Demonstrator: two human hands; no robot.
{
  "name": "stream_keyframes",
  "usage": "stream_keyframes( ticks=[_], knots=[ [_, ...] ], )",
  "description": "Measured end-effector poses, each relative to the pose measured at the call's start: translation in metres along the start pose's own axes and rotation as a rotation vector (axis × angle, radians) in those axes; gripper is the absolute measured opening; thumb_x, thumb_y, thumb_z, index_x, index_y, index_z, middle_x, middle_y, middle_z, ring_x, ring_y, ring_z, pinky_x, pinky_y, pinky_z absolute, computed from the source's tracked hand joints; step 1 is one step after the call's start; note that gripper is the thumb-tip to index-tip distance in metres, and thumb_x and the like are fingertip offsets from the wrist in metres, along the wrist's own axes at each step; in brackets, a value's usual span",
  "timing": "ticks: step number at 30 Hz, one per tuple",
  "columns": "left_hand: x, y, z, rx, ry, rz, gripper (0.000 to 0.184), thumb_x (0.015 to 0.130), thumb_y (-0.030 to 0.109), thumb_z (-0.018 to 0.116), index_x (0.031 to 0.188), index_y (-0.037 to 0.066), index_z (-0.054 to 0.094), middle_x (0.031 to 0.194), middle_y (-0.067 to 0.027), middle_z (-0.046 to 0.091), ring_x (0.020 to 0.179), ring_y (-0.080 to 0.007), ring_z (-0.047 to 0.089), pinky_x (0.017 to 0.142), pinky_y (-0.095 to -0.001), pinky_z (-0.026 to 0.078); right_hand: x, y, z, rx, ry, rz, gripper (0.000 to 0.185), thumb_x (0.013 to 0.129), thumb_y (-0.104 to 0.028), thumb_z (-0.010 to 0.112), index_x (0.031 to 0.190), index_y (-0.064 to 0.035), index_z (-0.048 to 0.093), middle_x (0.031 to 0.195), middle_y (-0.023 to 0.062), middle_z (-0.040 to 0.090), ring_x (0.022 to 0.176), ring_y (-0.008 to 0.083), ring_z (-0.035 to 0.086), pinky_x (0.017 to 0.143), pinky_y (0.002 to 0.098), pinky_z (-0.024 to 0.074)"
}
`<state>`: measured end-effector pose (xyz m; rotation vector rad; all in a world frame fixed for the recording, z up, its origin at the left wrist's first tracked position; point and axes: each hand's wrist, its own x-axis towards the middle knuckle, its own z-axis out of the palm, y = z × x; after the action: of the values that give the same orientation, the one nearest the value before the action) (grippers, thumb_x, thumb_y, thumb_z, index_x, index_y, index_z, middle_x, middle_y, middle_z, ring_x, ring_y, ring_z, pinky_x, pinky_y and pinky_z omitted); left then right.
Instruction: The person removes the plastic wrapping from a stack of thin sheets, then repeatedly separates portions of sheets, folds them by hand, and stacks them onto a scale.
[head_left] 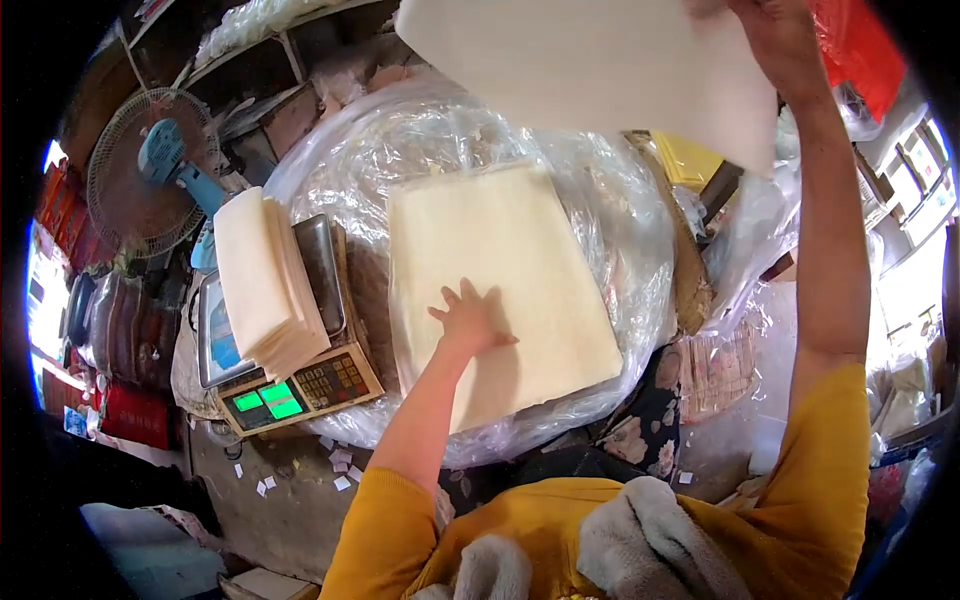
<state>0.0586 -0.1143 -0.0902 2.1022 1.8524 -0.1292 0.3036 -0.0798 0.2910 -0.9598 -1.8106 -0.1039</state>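
A stack of large cream-coloured sheets (450,230) lies on a plastic-covered round surface in front of me. My left hand (470,320) rests on the stack, palm down with its fingers spread. Up at the top right, my right hand (775,35) grips the edge of a big pale sheet (600,70), which hangs in the air beyond the stack. The fingers of that hand are partly cut off by the frame edge. Left of the stack, a folded bundle of similar sheets (262,280) sits on a digital scale (310,390) with a lit green display.
Clear plastic sheeting (330,150) covers the round surface. A blue fan (165,155) stands at the left beyond the scale. Something yellow (688,160) lies at the right. Small white scraps (342,482) are scattered on the floor, and a red plastic bag (860,50) hangs at the upper right.
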Motion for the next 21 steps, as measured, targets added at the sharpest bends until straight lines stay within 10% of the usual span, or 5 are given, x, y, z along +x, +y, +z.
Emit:
stream_keyframes(
  ticks=[6,8,13,16,21],
  knots=[
    [-0.017,0.002,-0.006,-0.146,0.093,-0.025,0.094,0.067,0.046,0.076,0.144,0.018,0.029,0.148,-0.0211,0.023,0.137,-0.0452,0.015,0.103,-0.0683,0.019,-0.088,0.013,0.021,0.077,-0.414,-0.536,0.024,0.087,0.0,0.049,0.105,-0.0017,0.065,0.106,0.0124,0.067,0.1,0.0257,0.063,0.089,0.0347,0.0492],
    [-0.017,-0.01,0.013,-0.287,0.267,-0.011,0.084,0.072,0.037,0.073,0.142,0.017,0.03,0.145,-0.0181,0.028,0.137,-0.0394,0.019,0.106,-0.0632,0.02,-0.147,0.004,0.044,0.049,-0.5,-0.522,0.031,0.082,-0.004,0.057,0.11,-0.015,0.063,0.106,0.0087,0.065,0.093,0.0269,0.064,0.075,0.0348,0.0539],
    [-0.074,-0.038,0.034,-0.499,0.83,0.284,0.054,0.075,0.012,0.064,0.127,0.016,0.048,0.131,-0.0109,0.047,0.127,-0.0313,0.038,0.109,-0.0512,0.022,-0.293,0.019,0.089,0.015,-0.693,-0.382,0.042,0.078,-0.006,0.06,0.119,-0.0136,0.057,0.114,0.0119,0.061,0.107,0.0286,0.059,0.09,0.0396,0.0482],
    [-0.099,-0.053,0.036,-0.221,0.729,0.465,0.044,0.078,-0.003,0.058,0.118,0.016,0.059,0.122,-0.0065,0.058,0.12,-0.0264,0.05,0.11,-0.0439,0.023,-0.329,0.017,0.091,-0.161,-0.845,-0.349,0.049,0.076,-0.007,0.061,0.124,-0.012,0.053,0.117,0.0099,0.06,0.114,0.0277,0.054,0.102,0.0448,0.0377],
    [-0.091,-0.093,0.07,-0.802,0.454,0.287,0.036,0.07,-0.003,0.062,0.102,0.012,0.066,0.096,-0.0074,0.068,0.101,-0.0253,0.062,0.105,-0.0437,0.032,-0.336,0.082,0.065,-0.49,-1.293,-0.023,0.051,0.075,-0.01,0.066,0.124,-0.0093,0.053,0.119,0.0055,0.06,0.112,0.0244,0.055,0.103,0.0423,0.0364]
  ],
)
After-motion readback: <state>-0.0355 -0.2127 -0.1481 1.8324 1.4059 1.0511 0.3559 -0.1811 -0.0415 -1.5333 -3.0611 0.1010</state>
